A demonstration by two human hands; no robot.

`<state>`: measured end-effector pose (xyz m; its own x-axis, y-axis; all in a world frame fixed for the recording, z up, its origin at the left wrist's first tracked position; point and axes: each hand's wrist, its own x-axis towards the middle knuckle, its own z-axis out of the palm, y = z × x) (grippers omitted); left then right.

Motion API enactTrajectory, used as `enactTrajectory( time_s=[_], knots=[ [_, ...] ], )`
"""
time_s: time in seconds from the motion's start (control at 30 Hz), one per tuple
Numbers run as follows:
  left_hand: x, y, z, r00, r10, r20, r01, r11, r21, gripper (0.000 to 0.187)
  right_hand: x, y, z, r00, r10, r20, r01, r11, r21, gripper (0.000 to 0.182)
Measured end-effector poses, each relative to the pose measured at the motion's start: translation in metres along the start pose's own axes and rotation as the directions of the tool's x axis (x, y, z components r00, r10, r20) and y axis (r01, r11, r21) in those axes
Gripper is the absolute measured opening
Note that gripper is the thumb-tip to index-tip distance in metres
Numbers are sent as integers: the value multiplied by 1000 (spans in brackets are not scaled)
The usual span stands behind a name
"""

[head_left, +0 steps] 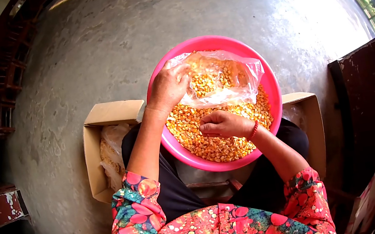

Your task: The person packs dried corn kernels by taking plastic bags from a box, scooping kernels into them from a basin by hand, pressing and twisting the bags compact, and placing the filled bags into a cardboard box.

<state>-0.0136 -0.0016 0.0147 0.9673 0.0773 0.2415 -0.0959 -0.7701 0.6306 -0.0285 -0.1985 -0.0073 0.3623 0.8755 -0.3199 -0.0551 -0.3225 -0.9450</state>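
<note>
Read as a clock face centred on the round, bright pink plastic basin (221, 165), with twelve at the top of the view, the basin sits between the person's knees, in dark trousers (171, 189). Loose yellow-orange corn kernels (223, 148) cover most of its inside. A clear, crinkled plastic bag (223, 78) lies across the basin's upper half, spreading from about ten o'clock to two. Kernels show within its outline; whether they are inside it or beneath it I cannot tell.

The left hand (169, 88) is at ten o'clock, fingers bent and clamped on the bag's near-side edge. The right hand (220, 124), with a red beaded bracelet (254, 130) at its wrist, is just below the centre, over the kernels and apart from the bag, its fingers curled together; whether it grips any kernels is hidden.

Toward half past eight, beside the knee, stands an open brown cardboard box (94, 167) holding a clear bag with yellowish contents (111, 152). A second tan cardboard box (317, 139) stands near four o'clock, partly hidden by the other knee. Grey concrete floor (104, 47) surrounds them, with dark brown wooden chairs (9, 78) toward ten o'clock.
</note>
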Motion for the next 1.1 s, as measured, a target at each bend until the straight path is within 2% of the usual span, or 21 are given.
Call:
enactTrajectory(
  time_s=[0.07,0.13,0.2,0.27,0.3,0.4,0.47,0.53,0.57,0.6,0.67,0.7,0.8,0.87,0.93,0.97,1.0,1.03,1.07,1.1],
  knots=[
    [0,0,0,999,-10,42,11,1000,-3,23,-4,-24,-2,992,118,52,-130,912,390,24],
    [1,-2,1,996,-22,82,22,1000,-6,23,-2,-21,-13,993,121,14,-109,828,550,23],
    [1,-7,4,985,-58,160,77,990,-114,21,0,-27,-24,984,132,-120,-14,729,684,21],
    [1,-13,10,993,-12,121,28,991,-129,20,6,-24,-36,941,89,-326,187,667,721,16],
    [0,-14,11,996,37,82,-25,989,-143,20,10,-20,-43,910,59,-410,278,646,710,17],
    [-1,-14,12,997,60,48,-55,994,-95,20,26,-12,-57,774,38,-633,506,564,653,23],
    [-1,-13,11,997,47,58,-41,994,-97,20,30,-9,-65,768,42,-639,514,556,654,27],
    [-1,-10,8,997,34,68,-27,995,-101,21,34,-3,-69,720,-24,-694,593,541,596,30],
    [-1,-9,7,997,42,61,-37,996,-78,21,31,1,-71,724,106,-682,490,617,616,34],
    [-1,-8,6,997,50,54,-47,997,-55,21,30,2,-72,723,107,-682,489,618,615,34],
    [-1,-7,5,997,45,64,-40,996,-84,22,27,0,-71,641,-83,-763,380,898,222,35],
    [0,-6,5,996,40,75,-32,993,-112,23,22,-8,-69,655,-111,-747,316,939,138,37],
    [0,-3,2,995,-3,102,11,997,-80,24,19,-10,-67,674,-83,-734,307,935,176,34],
    [-1,-8,3,998,34,57,-29,996,-82,26,17,-9,-67,685,-102,-721,348,916,201,30],
    [-1,-8,3,997,70,11,-69,994,-82,29,5,-22,-61,918,-78,-389,159,971,180,27],
    [-1,-7,2,998,70,7,-69,995,-74,33,0,-32,-52,963,-31,-269,77,984,161,27],
    [-1,-6,1,998,69,4,-69,995,-66,36,-4,-38,-46,992,43,-122,-39,999,38,25],
    [-2,-7,1,998,68,3,-67,996,-64,36,-4,-27,-40,991,-118,-65,104,977,-186,22],
    [-2,-8,1,998,57,13,-56,997,-52,41,-3,-12,-34,965,-261,25,250,887,-389,19],
    [-2,-7,2,999,47,24,-46,998,-40,45,-5,-5,-27,964,-262,-38,206,832,-516,15]
  ],
)
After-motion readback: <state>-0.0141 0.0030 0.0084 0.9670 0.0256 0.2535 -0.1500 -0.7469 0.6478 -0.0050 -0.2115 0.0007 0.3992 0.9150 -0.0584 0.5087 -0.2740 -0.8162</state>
